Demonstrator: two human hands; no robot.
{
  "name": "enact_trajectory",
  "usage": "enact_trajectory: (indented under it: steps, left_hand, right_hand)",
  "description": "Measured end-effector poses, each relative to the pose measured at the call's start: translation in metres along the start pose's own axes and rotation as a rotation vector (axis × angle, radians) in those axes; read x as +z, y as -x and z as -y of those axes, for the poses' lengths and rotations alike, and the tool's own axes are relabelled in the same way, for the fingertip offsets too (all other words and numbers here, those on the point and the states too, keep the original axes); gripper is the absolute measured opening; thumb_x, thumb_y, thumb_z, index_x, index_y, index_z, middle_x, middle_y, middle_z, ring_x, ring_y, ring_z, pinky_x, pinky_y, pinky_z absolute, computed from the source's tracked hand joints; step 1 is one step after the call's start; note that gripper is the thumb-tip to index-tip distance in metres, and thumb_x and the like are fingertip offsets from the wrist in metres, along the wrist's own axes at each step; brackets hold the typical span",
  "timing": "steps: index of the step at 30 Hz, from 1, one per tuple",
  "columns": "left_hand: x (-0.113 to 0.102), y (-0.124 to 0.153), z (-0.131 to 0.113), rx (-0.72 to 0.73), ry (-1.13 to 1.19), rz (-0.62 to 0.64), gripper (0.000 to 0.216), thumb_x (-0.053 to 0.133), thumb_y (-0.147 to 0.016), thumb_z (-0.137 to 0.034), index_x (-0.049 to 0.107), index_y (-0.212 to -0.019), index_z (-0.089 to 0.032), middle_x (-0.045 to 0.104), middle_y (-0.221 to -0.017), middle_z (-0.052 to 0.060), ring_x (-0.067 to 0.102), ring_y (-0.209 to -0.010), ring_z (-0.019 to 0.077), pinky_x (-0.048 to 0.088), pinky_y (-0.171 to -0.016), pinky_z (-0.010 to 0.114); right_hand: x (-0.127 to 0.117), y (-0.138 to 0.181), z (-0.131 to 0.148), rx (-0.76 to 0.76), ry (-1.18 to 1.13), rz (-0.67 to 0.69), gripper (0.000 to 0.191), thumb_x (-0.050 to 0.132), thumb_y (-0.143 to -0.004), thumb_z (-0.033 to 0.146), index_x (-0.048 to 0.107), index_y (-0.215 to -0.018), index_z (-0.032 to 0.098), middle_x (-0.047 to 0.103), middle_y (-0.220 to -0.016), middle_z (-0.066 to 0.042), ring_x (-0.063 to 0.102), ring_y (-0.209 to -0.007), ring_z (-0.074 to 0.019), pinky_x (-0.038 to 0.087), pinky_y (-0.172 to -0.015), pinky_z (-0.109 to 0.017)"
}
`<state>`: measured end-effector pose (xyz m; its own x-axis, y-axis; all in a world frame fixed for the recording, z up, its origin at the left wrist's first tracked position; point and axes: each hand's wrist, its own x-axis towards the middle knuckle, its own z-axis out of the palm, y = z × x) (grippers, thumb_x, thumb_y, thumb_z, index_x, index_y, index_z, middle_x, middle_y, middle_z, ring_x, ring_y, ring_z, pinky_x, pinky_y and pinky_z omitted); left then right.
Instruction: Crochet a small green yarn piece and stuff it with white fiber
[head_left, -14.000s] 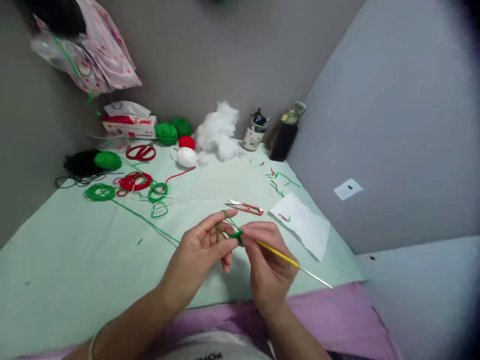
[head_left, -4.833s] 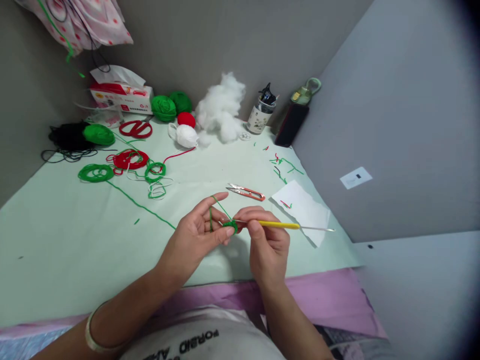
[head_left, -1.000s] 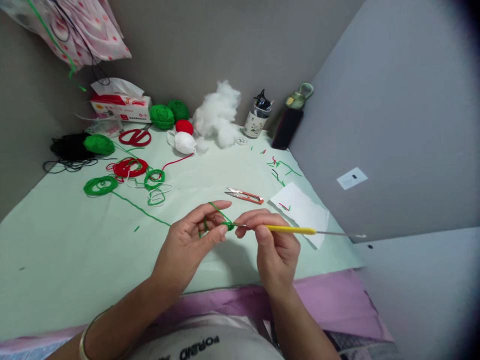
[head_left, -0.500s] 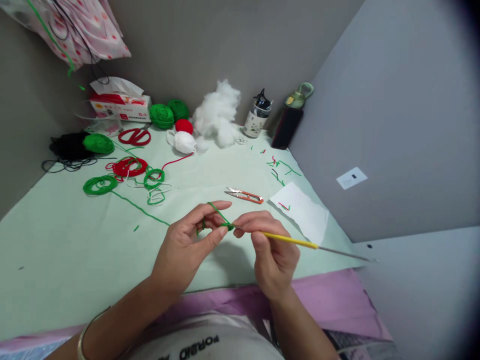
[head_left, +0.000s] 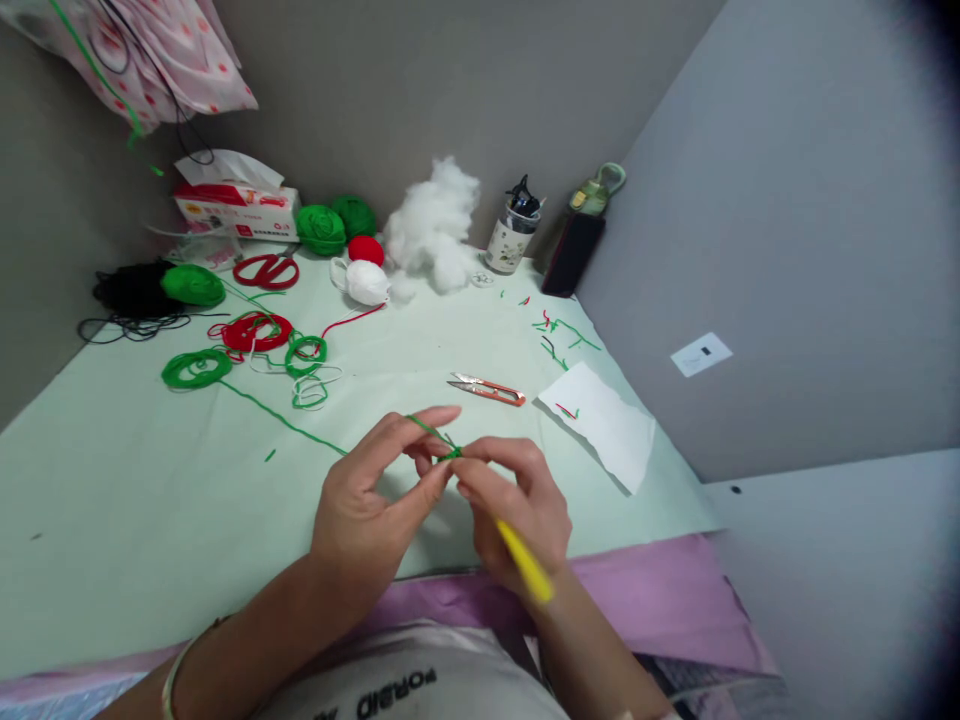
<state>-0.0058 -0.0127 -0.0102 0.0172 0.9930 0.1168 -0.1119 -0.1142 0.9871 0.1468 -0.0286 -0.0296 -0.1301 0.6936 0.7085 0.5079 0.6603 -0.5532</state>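
Note:
My left hand (head_left: 375,495) pinches a small green crochet piece (head_left: 451,454) between thumb and fingers, with green yarn (head_left: 427,428) looped over the raised forefinger. My right hand (head_left: 517,500) is closed on a yellow-handled crochet hook (head_left: 525,562), whose handle points down toward my body and looks blurred. The hook's tip meets the green piece where both hands touch, just above the near edge of the pale green table (head_left: 112,500). A green strand (head_left: 277,420) runs from my left hand across the table to a green yarn coil (head_left: 196,368).
Orange thread snips (head_left: 487,388) and a white paper sheet (head_left: 600,425) lie beyond my hands. At the back left are red and green yarn coils (head_left: 259,333), yarn balls (head_left: 322,228), red scissors (head_left: 264,270), a tissue box (head_left: 232,205), white stuffing (head_left: 435,225), a jar (head_left: 510,240) and a dark bottle (head_left: 574,250).
My right hand has swung the hook: its handle pointed right along the table, and now it points down toward me. The left hand keeps its pinch on the green piece.

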Motion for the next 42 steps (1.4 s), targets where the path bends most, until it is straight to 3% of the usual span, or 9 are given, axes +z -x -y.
enact_trajectory:
  steps: [3,6,12,17,22,25,29,33,42]
  left_hand:
    - [-0.001,-0.004,0.000,-0.370,0.347,0.131,0.043,0.082,-0.082,-0.027,0.074,-0.124,-0.030,0.060,-0.077,-0.003,0.050,-0.064,0.0078,0.046,-0.064,0.020]
    - [-0.005,-0.011,-0.001,-0.558,0.567,0.236,0.039,0.081,-0.084,-0.029,0.075,-0.122,-0.022,0.041,-0.060,-0.008,0.032,-0.053,0.0039,0.044,-0.063,0.018]
    - [-0.007,-0.013,-0.004,-0.383,0.425,0.185,0.037,0.083,-0.083,-0.025,0.077,-0.119,-0.030,0.059,-0.083,-0.003,0.049,-0.070,0.0065,0.043,-0.064,0.016]
    - [0.000,-0.009,-0.001,-0.339,0.376,0.155,0.036,0.083,-0.082,-0.024,0.078,-0.117,-0.031,0.064,-0.087,-0.002,0.058,-0.086,0.0104,0.047,-0.083,0.019]
    - [0.001,-0.013,0.005,-0.513,0.542,0.190,0.044,0.085,-0.080,-0.030,0.076,-0.123,-0.025,0.066,-0.085,0.000,0.053,-0.074,0.0092,0.047,-0.076,0.021]
    - [-0.004,-0.017,0.004,-0.600,0.648,0.231,0.037,0.084,-0.081,-0.026,0.078,-0.116,-0.020,0.059,-0.074,-0.003,0.045,-0.062,0.0062,0.048,-0.076,0.022]
    - [-0.005,-0.017,0.000,-0.499,0.583,0.199,0.032,0.083,-0.081,-0.020,0.080,-0.113,-0.023,0.056,-0.069,-0.006,0.043,-0.058,0.0049,0.047,-0.074,0.021]
    - [-0.002,-0.014,-0.001,-0.430,0.480,0.219,0.032,0.084,-0.080,-0.022,0.080,-0.112,-0.025,0.067,-0.082,-0.002,0.055,-0.066,0.0088,0.046,-0.075,0.024]
    - [-0.005,-0.013,0.004,-0.442,0.484,0.266,0.028,0.078,-0.086,-0.025,0.078,-0.114,-0.027,0.067,-0.088,0.000,0.062,-0.085,0.0138,0.046,-0.086,0.026]
  right_hand:
    - [0.005,0.006,-0.002,0.019,0.023,-0.080,0.055,0.069,-0.089,0.007,0.065,-0.131,0.043,0.073,-0.106,-0.002,0.071,-0.096,-0.0224,0.060,-0.082,-0.037]
    - [0.002,0.000,-0.003,0.063,-0.086,-0.122,0.036,0.062,-0.095,0.011,0.072,-0.120,0.035,0.072,-0.101,-0.004,0.069,-0.092,-0.0217,0.058,-0.078,-0.038]
    - [0.000,-0.020,-0.002,0.343,-0.561,-0.216,0.017,0.059,-0.100,0.025,0.076,-0.094,0.024,0.068,-0.085,-0.004,0.063,-0.071,-0.0170,0.055,-0.062,-0.033]
    - [0.006,-0.014,0.000,0.296,-0.411,-0.170,0.023,0.059,-0.099,0.016,0.077,-0.105,0.029,0.074,-0.094,-0.004,0.067,-0.082,-0.0182,0.057,-0.067,-0.033]
    - [0.003,-0.003,0.000,0.050,-0.013,-0.073,0.038,0.067,-0.091,0.009,0.076,-0.118,0.035,0.072,-0.110,-0.006,0.069,-0.098,-0.0217,0.058,-0.080,-0.037]
    - [0.000,-0.007,-0.003,0.180,-0.204,-0.153,0.031,0.061,-0.096,0.011,0.077,-0.113,0.032,0.071,-0.097,-0.004,0.067,-0.085,-0.0187,0.056,-0.074,-0.035]
    - [0.002,-0.018,-0.006,0.346,-0.540,-0.218,0.019,0.061,-0.099,0.021,0.079,-0.098,0.029,0.069,-0.088,-0.002,0.063,-0.073,-0.0161,0.054,-0.064,-0.033]
    - [0.007,-0.019,-0.005,0.368,-0.519,-0.170,0.015,0.066,-0.096,0.022,0.080,-0.097,0.028,0.075,-0.094,-0.005,0.068,-0.092,-0.0209,0.058,-0.075,-0.036]
    - [0.003,-0.018,-0.010,0.561,-0.731,-0.167,0.017,0.066,-0.096,0.035,0.076,-0.092,0.022,0.073,-0.087,-0.004,0.065,-0.070,-0.0152,0.057,-0.064,-0.030]
